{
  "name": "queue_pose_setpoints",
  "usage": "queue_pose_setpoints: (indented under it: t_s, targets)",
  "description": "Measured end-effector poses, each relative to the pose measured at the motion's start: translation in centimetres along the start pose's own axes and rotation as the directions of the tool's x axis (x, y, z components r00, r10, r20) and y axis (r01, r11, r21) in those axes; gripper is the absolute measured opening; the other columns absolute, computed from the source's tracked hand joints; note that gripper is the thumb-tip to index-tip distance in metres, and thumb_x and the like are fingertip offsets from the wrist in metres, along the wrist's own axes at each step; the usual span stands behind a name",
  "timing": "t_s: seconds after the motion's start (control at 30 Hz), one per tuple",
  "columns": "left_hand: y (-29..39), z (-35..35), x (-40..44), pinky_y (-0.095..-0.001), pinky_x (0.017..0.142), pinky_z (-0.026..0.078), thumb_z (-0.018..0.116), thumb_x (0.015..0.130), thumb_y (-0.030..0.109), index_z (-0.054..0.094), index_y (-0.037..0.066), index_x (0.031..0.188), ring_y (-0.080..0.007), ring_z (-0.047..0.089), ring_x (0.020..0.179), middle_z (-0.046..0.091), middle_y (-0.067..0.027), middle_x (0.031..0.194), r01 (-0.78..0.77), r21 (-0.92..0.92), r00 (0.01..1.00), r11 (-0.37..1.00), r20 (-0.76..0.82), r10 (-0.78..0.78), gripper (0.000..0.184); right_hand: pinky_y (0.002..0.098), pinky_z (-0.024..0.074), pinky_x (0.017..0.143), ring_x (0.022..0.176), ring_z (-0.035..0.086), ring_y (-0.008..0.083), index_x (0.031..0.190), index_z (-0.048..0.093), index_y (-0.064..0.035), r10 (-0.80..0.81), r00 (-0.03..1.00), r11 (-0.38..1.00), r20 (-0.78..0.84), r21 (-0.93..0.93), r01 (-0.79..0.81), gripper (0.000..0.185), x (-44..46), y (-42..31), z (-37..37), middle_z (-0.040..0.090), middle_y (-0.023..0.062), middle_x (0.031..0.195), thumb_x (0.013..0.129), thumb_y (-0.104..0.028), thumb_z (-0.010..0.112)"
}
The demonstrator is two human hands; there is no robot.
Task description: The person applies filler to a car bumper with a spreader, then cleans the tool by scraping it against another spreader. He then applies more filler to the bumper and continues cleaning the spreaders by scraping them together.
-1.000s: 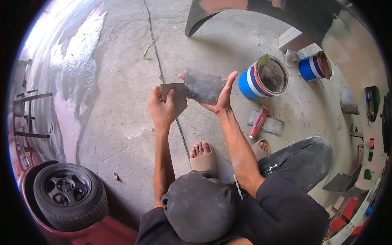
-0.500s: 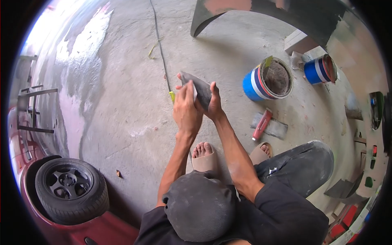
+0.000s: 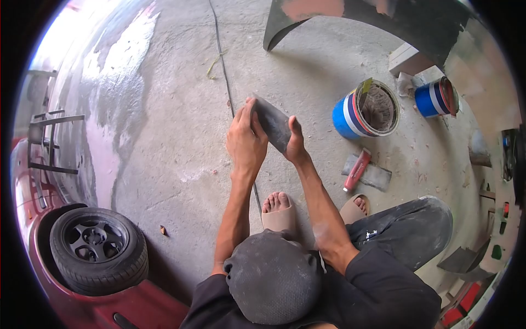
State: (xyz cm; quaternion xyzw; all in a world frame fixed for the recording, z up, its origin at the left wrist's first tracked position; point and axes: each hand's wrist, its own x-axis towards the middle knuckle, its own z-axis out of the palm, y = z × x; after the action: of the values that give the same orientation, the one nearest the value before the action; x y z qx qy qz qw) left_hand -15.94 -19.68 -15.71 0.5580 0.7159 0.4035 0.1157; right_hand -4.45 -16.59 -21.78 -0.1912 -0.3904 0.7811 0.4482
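A dark, flat rectangular plate (image 3: 273, 125) is held tilted above the concrete floor. My right hand (image 3: 296, 143) grips its lower right end, with the thumb up along the edge. At the plate's left side is my left hand (image 3: 247, 138), its fingers closed at the upper left edge. The small grey card seen earlier is hardly visible now, hidden by the left hand. A red tube (image 3: 357, 170) lies on a grey flat block (image 3: 377, 176) on the floor to the right.
An open blue bucket (image 3: 346, 118) stands right of the hands, and a second blue can (image 3: 427, 101) beyond it. A cable (image 3: 223, 66) crosses the floor. At lower left is a wheel (image 3: 94, 244) by a red car body (image 3: 142, 307). A dark curved panel (image 3: 405, 27) arches at the top.
My left hand has moved from beside the plate onto its left edge, turning so the card is hidden. The plate has tilted to a steeper angle. The whole view has shifted slightly.
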Motion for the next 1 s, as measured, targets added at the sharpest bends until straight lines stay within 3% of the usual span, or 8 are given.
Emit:
queue_pose_setpoints:
  t_s: [0.07, 0.27, 0.4, 0.63, 0.7, 0.87, 0.97, 1.0]
  targets:
    - [-0.2, 0.0, 0.6, -0.0448, 0.092, 0.058, 0.056, 0.104, 0.005, 0.071, -0.003, 0.128, -0.0402, 0.074, 0.109, 0.073, -0.0245, 0.123, 0.092, -0.004, 0.995, 0.996, 0.025, -0.092, 0.030, 0.0440, 0.0355, 0.128, 0.151, 0.045, 0.0359, 0.161, 0.037, 0.0067, -0.014, 1.000, 0.994, 0.006, -0.111, 0.015, 0.120, -0.1, 0.0, 0.4, 0.046, 0.0243, 0.161, 0.090, -0.090, 0.048]
    - [0.9, -0.5, -0.9, -0.0439, 0.087, 0.059, 0.054, 0.104, 0.004, 0.070, -0.002, 0.130, -0.0399, 0.076, 0.100, 0.073, -0.0245, 0.120, -0.128, 0.011, 0.992, 0.992, 0.008, 0.128, 0.031, 0.0425, 0.0336, 0.127, 0.152, 0.043, 0.0322, 0.161, 0.036, 0.0067, -0.025, 0.999, 0.997, 0.024, 0.067, 0.023, 0.121, 0.0, 0.4, 0.1, 0.047, 0.0227, 0.159, 0.089, -0.089, 0.053]
    - [-0.6, -1.1, 0.6, -0.0451, 0.091, 0.059, 0.055, 0.104, 0.008, 0.070, 0.001, 0.131, -0.0420, 0.073, 0.109, 0.072, -0.0216, 0.128, 0.043, -0.020, 0.999, 0.999, 0.027, -0.042, 0.032, 0.0422, 0.0336, 0.127, 0.152, 0.043, 0.0310, 0.161, 0.035, 0.0077, -0.008, 0.999, 1.000, 0.044, -0.002, 0.008, 0.122, -0.1, -0.2, 0.8, 0.047, 0.0218, 0.159, 0.089, -0.088, 0.055]
    - [-0.3, -1.2, -0.6, -0.0461, 0.094, 0.058, 0.055, 0.103, 0.006, 0.071, 0.002, 0.129, -0.0409, 0.073, 0.111, 0.073, -0.0215, 0.125, -0.141, -0.034, 0.990, 0.989, -0.032, 0.140, 0.031, 0.0426, 0.0322, 0.128, 0.152, 0.042, 0.0303, 0.162, 0.033, 0.0082, -0.070, 0.996, 0.997, 0.052, 0.030, 0.069, 0.122, 0.3, 0.1, 1.2, 0.045, 0.0214, 0.161, 0.089, -0.087, 0.057]
    - [-0.5, -1.7, 0.7, -0.0451, 0.099, 0.057, 0.056, 0.102, 0.003, 0.071, 0.002, 0.129, -0.0405, 0.072, 0.118, 0.073, -0.0237, 0.124, 0.160, -0.111, 0.987, 0.981, 0.041, -0.156, 0.031, 0.0426, 0.0320, 0.128, 0.152, 0.042, 0.0302, 0.162, 0.033, 0.0078, -0.078, 0.995, 0.995, 0.069, -0.049, 0.081, 0.122, 0.5, 0.6, 1.0, 0.045, 0.0214, 0.162, 0.089, -0.087, 0.057]
    - [-0.6, -1.9, 0.2, -0.0446, 0.092, 0.059, 0.058, 0.101, 0.004, 0.071, 0.001, 0.129, -0.0407, 0.075, 0.107, 0.074, -0.0244, 0.121, -0.157, -0.031, 0.988, 0.987, -0.006, 0.157, 0.031, 0.0412, 0.0345, 0.125, 0.150, 0.044, 0.0264, 0.162, 0.035, 0.0062, -0.059, 0.998, 0.998, 0.037, 0.030, 0.058, 0.120, 0.0, 0.7, 1.1, 0.048, 0.0189, 0.158, 0.089, -0.086, 0.058]
    - [-1.0, -1.7, 0.3, -0.0441, 0.088, 0.059, 0.058, 0.100, 0.003, 0.071, 0.001, 0.130, -0.0403, 0.076, 0.100, 0.074, -0.0249, 0.119, -0.176, -0.043, 0.984, 0.983, -0.031, 0.175, 0.032, 0.0404, 0.0358, 0.124, 0.149, 0.045, 0.0262, 0.162, 0.035, 0.0062, 0.017, 0.999, 1.000, 0.028, -0.009, -0.017, 0.121, -0.1, 0.4, 0.9, 0.050, 0.0181, 0.156, 0.088, -0.088, 0.057]
    - [-0.4, -2.2, 0.7, -0.0449, 0.090, 0.058, 0.057, 0.100, 0.002, 0.071, 0.000, 0.130, -0.0415, 0.075, 0.103, 0.075, -0.0248, 0.118, 0.046, -0.123, 0.998, 0.991, 0.039, -0.042, 0.033, 0.0398, 0.0368, 0.123, 0.147, 0.047, 0.0251, 0.162, 0.036, 0.0061, 0.009, 1.000, 1.000, 0.026, -0.022, -0.008, 0.122, -0.1, 0.1, 1.1, 0.051, 0.0174, 0.155, 0.088, -0.088, 0.057]
